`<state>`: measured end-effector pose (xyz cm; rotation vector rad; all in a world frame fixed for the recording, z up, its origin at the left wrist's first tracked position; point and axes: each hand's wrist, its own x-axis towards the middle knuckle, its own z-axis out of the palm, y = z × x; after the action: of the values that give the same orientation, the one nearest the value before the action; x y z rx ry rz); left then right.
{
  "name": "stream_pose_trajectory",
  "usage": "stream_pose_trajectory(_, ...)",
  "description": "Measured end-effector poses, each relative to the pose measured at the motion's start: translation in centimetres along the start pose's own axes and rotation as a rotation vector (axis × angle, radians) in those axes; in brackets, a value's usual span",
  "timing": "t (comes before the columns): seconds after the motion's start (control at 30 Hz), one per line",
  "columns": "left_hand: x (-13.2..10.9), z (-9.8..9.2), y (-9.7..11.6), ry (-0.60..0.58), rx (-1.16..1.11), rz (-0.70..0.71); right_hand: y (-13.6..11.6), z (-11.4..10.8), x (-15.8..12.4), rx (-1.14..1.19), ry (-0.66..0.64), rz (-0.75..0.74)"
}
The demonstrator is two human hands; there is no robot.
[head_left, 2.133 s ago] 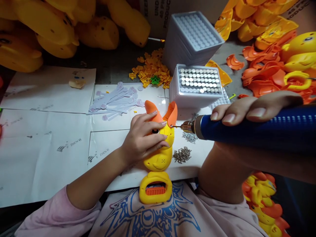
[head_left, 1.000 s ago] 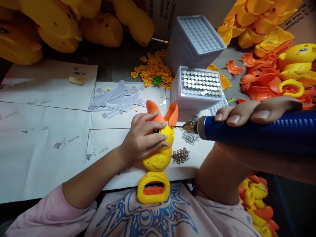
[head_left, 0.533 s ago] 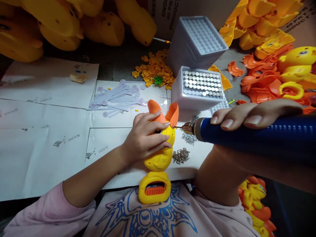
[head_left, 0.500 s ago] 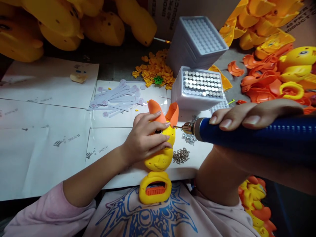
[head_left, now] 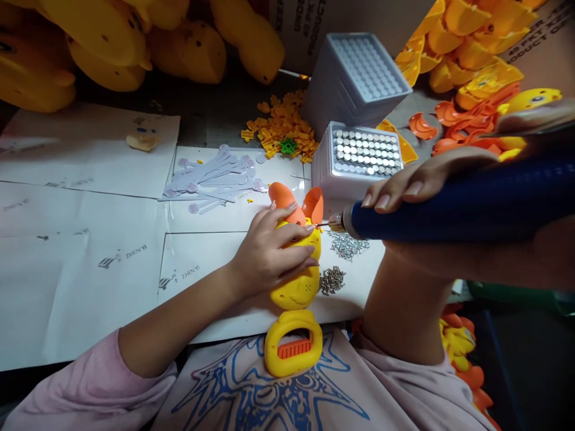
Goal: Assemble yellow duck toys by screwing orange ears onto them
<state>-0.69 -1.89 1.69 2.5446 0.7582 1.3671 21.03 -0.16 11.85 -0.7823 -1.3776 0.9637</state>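
Note:
Beneath my left hand (head_left: 276,245) lies a yellow plastic duck toy (head_left: 299,293) with an orange open beak (head_left: 313,205) and a looped handle toward my body. My left fingers are wrapped over its head and press it to the table. My right hand (head_left: 413,185) grips a blue electric screwdriver (head_left: 431,206), held nearly level. The thin bit meets the toy's head close to the beak, by my left fingertips. Whether a screw sits at the tip is too small to tell. Dark screws (head_left: 332,280) and silver screws (head_left: 348,244) lie in piles beside the toy.
Stacked trays of round silver cells (head_left: 368,152) stand behind the toy, with another tray stack (head_left: 359,66) farther back. Small orange parts (head_left: 283,126) and white strips (head_left: 215,179) lie to their left. Yellow duck bodies (head_left: 108,36) and orange parts (head_left: 467,126) are heaped around.
The screwdriver has tilted and its rear end has risen, with its bit still at the toy's head. The toy's handle end has swung slightly right under my left hand.

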Motion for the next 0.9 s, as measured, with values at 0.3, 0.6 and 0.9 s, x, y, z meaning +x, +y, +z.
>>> stream_pose_trajectory(0.3, -0.1, 0.2, 0.3, 0.027, 0.015, -0.017, 1.2, 3.2, 1.4, 0.296, 0.119, -0.159)
stream_pose_trajectory(0.6, -0.4, -1.4, 0.4, 0.121, -0.086, -0.054, -3.4, 1.8, 0.9, 0.312, 0.027, 0.020)
stream_pose_trajectory(0.9, 0.2, -2.2, 0.9, 0.105, 0.004, -0.004, -2.2, 2.2, -1.8, 0.607, -0.072, -0.016)
